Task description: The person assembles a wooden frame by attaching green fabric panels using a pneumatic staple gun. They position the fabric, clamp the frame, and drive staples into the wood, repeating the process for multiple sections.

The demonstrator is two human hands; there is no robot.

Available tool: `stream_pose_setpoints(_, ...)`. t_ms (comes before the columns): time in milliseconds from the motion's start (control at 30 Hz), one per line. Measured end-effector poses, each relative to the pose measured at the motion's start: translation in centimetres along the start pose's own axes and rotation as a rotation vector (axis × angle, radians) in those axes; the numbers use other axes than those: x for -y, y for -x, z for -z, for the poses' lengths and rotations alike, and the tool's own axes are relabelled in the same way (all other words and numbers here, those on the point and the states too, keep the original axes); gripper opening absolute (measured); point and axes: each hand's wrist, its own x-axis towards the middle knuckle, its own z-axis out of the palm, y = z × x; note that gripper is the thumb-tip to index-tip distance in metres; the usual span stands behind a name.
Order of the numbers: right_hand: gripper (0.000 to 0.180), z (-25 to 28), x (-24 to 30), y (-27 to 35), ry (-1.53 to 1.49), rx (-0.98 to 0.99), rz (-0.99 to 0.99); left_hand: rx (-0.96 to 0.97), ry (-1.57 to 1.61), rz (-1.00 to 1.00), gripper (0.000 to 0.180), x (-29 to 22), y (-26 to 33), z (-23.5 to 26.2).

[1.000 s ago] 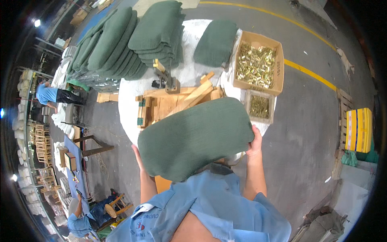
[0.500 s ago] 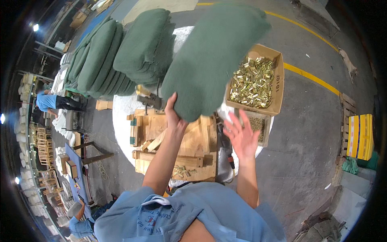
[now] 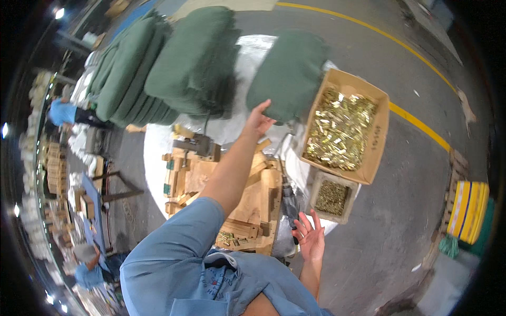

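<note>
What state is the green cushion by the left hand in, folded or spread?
Spread: beyond the left hand, the cushion shows one broad green face with no visible fold.

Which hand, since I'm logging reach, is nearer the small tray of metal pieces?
Right. The right hand is just short of the tray, slightly left; the left hand is farther, ahead and left of it, at the near end of a green pad.
</note>
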Motion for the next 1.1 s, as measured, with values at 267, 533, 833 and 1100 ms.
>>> stream_pose_setpoints(267,0.080,0.8,-0.2,-2.2,0.137,0.018,-0.091,-0.367,-0.323,0.014,0.058,-2.2,1.8,2.1)
stream_pose_setpoints(533,0.078,-12.6,-1.3,-15.9,0.066,0.487,-0.356,-0.380,-1.285,-0.649,0.025,0.4,34.4,7.5)
stream_pose_setpoints(833,0.108,-39.2,-3.5,-34.7,0.869,0.509,-0.075,-1.243,-1.389,0.413,0.057,14.3,72.8,21.9)
stream_pose_setpoints(1100,0.099,-44.8,-5.0,-40.9,0.535,0.304,-0.334,-1.412,0.000,0.322,0.080,38.8,72.1,24.7)
